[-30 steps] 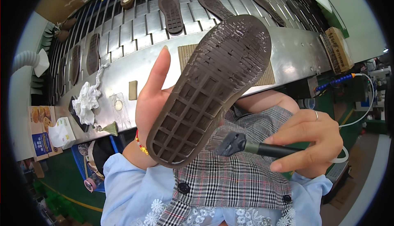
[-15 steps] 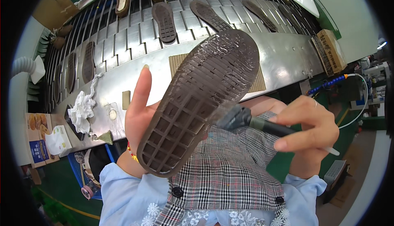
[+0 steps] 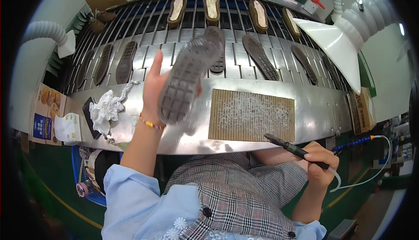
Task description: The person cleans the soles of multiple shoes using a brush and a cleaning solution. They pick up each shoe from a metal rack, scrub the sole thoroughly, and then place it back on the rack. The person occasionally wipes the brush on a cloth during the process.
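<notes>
My left hand [image 3: 152,92] supports a dark brown shoe sole [image 3: 181,89] from behind, thumb pointing up and a fingertip showing at its right edge. Motion blurs this sole; its gridded heel is nearest me and its toe overlaps another sole [image 3: 217,65] on the slats. My right hand [image 3: 320,161] grips a brush [image 3: 294,149] by its black handle, from whose end a pale tube runs. The dark brush tip is over the near edge of a corrugated cardboard sheet [image 3: 244,109], which is covered with whitish smears; whether they touch I cannot tell.
Slatted metal conveyor [image 3: 235,61] carries several soles and, farther back, brown shoes [image 3: 212,9]. A white hood [image 3: 336,35] overhangs the right. Left on the metal ledge are a crumpled white cloth [image 3: 107,109], a phone [image 3: 90,118] and a tissue pack [image 3: 68,129]. A carton [image 3: 361,111] stands right.
My left hand has carried the sole forward, away from my body toward the conveyor. The brush has come off the sole and is now by the cardboard. The head view has shifted.
</notes>
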Demonstrator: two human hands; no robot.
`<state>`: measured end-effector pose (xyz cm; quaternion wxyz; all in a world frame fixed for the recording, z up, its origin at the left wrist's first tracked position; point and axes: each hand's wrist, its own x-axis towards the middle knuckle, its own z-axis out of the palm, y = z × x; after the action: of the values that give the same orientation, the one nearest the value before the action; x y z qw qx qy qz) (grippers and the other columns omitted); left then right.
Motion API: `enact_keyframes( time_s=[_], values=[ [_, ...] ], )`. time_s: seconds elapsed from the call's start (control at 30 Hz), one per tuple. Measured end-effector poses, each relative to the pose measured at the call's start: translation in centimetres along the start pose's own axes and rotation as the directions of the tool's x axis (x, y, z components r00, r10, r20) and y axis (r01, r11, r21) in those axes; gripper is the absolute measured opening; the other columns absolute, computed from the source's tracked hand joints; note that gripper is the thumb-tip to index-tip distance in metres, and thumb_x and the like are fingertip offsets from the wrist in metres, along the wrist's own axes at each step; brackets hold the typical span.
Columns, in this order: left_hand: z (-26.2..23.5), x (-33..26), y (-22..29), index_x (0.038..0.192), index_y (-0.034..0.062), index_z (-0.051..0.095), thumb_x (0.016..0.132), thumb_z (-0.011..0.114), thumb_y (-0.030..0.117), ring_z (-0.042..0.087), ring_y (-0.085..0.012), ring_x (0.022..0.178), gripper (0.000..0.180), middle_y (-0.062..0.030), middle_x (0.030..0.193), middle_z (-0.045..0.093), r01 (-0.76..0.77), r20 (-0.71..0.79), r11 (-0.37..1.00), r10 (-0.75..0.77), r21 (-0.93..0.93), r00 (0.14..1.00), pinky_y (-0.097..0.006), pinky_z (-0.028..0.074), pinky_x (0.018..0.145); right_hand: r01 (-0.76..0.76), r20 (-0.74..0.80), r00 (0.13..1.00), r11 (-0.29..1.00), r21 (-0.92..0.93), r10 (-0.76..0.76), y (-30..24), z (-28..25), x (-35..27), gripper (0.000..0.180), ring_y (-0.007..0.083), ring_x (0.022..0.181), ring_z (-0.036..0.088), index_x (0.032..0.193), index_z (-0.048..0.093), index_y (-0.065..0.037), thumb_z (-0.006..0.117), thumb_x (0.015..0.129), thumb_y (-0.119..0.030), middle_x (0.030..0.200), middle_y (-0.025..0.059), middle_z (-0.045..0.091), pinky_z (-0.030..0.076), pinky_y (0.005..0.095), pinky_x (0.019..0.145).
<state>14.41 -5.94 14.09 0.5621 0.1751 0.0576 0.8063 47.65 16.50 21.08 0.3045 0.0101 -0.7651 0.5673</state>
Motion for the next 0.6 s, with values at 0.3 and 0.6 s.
enact_keyframes(
  time_s=[0.3, 0.6],
  values=[
    [-21.1, -4.7, 22.1, 0.138, 0.0103, 0.049, 0.09, 0.058, 0.043, 0.043, -0.0425, 0.134, 0.06, -0.0215, 0.149, 0.041, 0.97, -0.371, -0.126, 0.908, 0.207, 0.197, -0.052, 0.035, 0.11, -0.127, 0.049, 0.99, 0.991, -0.041, 0.129, 1.0, 3.5, 0.4, 0.03, 0.025, 0.079, 0.068, 0.098, 0.072, 0.006, 0.075, 0.078, -0.016, 0.088, 0.0189, 0.072, 0.051, 0.0313, 0.075],
    [-20.1, -8.8, 24.3, 0.12, -0.0009, 0.059, 0.085, 0.067, 0.014, 0.063, -0.0365, 0.108, 0.039, -0.02, 0.12, 0.063, 0.742, -0.628, 0.375, 0.774, 0.556, 0.079, -0.045, 0.046, 0.1, -0.4, -0.232, 0.847, 0.862, 0.311, 0.478, 3.0, 5.6, 0.4, 0.034, 0.0229, 0.081, 0.069, 0.118, 0.062, 0.011, 0.062, 0.091, -0.01, 0.096, 0.0217, 0.071, 0.054, 0.0318, 0.08]
  ],
)
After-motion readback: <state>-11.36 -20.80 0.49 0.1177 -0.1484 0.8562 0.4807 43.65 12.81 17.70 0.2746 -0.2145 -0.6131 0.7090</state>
